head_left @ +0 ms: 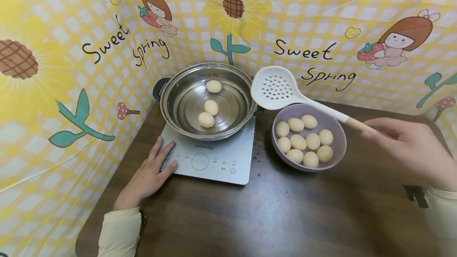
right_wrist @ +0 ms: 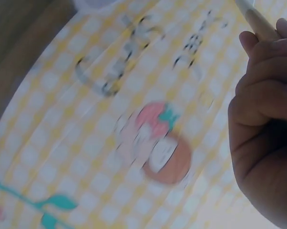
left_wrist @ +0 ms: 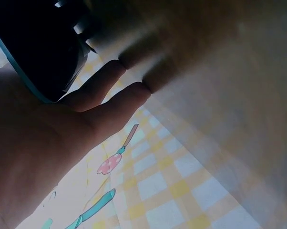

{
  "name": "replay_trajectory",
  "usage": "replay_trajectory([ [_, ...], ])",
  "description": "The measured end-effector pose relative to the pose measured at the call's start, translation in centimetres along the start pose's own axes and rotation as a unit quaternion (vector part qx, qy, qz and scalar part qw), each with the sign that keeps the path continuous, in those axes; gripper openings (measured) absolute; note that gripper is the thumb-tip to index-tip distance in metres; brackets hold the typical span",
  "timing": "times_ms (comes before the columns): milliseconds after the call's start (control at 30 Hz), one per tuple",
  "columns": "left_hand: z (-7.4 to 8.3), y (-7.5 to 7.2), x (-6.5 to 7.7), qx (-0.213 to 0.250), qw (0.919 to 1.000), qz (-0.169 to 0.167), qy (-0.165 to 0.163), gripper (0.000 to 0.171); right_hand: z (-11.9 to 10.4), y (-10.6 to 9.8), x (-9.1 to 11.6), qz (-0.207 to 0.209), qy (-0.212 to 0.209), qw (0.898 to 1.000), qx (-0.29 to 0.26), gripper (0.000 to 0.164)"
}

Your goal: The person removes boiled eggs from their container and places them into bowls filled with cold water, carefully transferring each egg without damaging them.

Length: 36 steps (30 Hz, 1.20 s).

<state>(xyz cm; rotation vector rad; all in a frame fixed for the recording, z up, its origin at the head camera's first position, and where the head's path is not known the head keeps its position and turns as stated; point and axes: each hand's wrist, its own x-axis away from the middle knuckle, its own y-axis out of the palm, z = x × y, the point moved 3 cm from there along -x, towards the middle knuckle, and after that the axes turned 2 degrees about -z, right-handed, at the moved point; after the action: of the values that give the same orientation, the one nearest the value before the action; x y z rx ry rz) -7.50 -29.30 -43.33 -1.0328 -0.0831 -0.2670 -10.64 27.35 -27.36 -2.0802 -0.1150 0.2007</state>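
Note:
My right hand (head_left: 410,142) grips the wooden handle (head_left: 358,125) of a white slotted skimmer (head_left: 275,87). The skimmer's perforated head hangs between the pot and the bowl, with nothing lying on it. Beneath its shaft stands a purple bowl (head_left: 337,158) holding several pale eggs (head_left: 298,142). In the steel pot (head_left: 171,120) at the left, three eggs (head_left: 211,108) lie in clear water. The pot sits on a white induction cooker (head_left: 221,169). My left hand (head_left: 151,173) rests at the cooker's front left corner, fingers spread over its edge.
A dark wooden table (head_left: 285,217) carries everything, with water drops beside the cooker. Behind and to the left hangs a yellow checked cloth (head_left: 192,23) with printed sunflowers. The pot's black side handle (head_left: 161,88) juts out toward the cloth.

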Motion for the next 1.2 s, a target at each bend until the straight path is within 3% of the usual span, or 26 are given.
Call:
replay_trajectory([
  [233,0.0,0.1,-0.2,0.0,1.0,0.001,0.0,0.068,-4.7,3.0,-2.2,0.023,-0.101,0.994,-0.032,0.018],
  [500,0.0,0.2,-0.1,0.0,1.0,0.002,0.0,0.068,-9.3,7.5,-4.1,0.051,-0.23,0.972,-0.006,0.023],
  [800,-0.1,-0.1,0.2,0.002,1.0,0.008,-0.001,0.068,-10.6,9.2,-4.9,0.073,-0.259,0.961,0.069,0.02],
  [967,-0.2,-0.1,0.2,-0.001,1.0,0.008,-0.004,0.068,-10.8,9.5,-5.1,0.106,-0.278,0.951,0.084,0.021],
  [1200,-0.3,0.1,0.1,-0.002,1.0,0.007,-0.007,0.068,-11.8,10.4,-5.3,0.113,-0.284,0.949,0.077,0.017],
])
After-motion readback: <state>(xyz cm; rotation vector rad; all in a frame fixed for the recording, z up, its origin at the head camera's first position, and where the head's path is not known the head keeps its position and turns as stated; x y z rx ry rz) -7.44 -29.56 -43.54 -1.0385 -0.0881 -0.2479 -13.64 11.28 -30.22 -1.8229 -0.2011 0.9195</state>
